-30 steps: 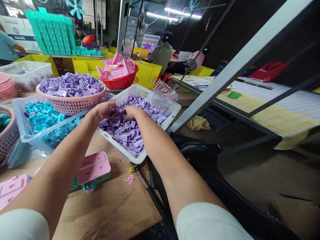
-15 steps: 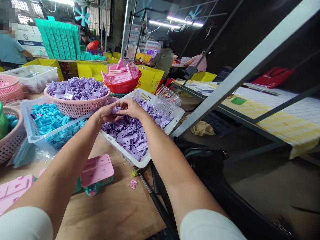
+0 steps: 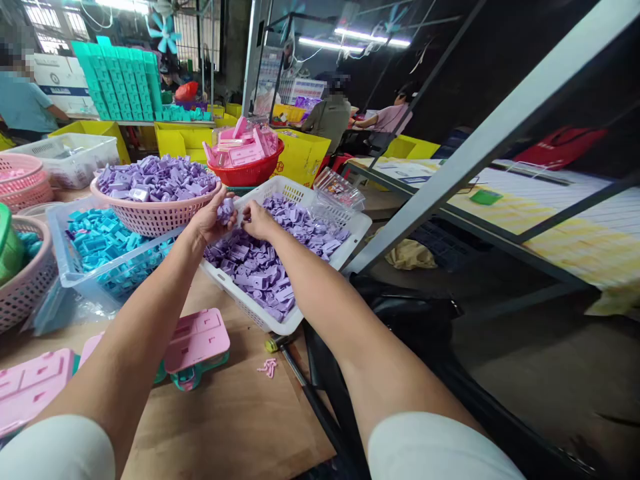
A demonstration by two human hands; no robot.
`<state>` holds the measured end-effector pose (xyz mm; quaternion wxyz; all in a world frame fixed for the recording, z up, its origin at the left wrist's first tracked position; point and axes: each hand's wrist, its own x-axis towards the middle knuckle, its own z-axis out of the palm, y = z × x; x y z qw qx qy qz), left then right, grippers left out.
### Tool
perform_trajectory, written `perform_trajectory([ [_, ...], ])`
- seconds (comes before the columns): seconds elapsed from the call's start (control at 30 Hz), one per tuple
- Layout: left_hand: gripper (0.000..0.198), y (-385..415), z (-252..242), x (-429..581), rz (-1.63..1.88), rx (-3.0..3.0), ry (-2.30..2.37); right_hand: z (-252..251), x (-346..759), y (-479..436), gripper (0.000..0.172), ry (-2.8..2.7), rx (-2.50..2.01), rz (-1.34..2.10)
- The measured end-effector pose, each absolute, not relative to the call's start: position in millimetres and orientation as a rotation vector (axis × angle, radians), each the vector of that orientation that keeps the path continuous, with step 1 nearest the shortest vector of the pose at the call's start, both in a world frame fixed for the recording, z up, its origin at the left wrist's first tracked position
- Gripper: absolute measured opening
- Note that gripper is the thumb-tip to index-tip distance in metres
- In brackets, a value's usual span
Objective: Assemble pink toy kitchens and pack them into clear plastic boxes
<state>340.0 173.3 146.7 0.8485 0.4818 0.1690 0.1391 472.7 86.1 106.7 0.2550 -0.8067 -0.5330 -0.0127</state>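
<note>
My left hand (image 3: 211,219) is closed around a few small purple plastic pieces (image 3: 226,211), at the left rim of a white perforated basket (image 3: 227,283). Just to its right, my right hand (image 3: 257,221) hovers over that basket with fingers curled together; whether a piece is between them is hidden. Many loose purple parts (image 3: 265,277) fill the white basket. Behind my left hand, a pink round basket (image 3: 160,219) is heaped with purple parts of a chunkier shape.
A clear bin (image 3: 75,270) of blue parts stands at left. Pink plastic panels (image 3: 197,340), a hammer (image 3: 295,367) and small pink bits (image 3: 269,367) lie on the wooden table (image 3: 225,427). A grey metal post (image 3: 450,173) slants at right. Several people sit farther back.
My hands have come apart. The left has drawn slightly left with the purple pieces showing in it, and the right has pulled back a little with curled fingers.
</note>
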Motion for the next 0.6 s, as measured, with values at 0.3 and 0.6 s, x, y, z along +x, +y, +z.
perform_trajectory([
  [0.3, 0.062, 153.0, 171.1, 299.8, 0.546, 1.382, 0.268, 100.8, 473.0, 84.9, 0.009, -1.636, -2.198, -0.02],
  [0.6, 0.034, 65.3, 169.4, 87.4, 0.428, 2.145, 0.208, 152.8, 351.6, -44.1, 0.014, -1.31, -1.725, -0.207],
])
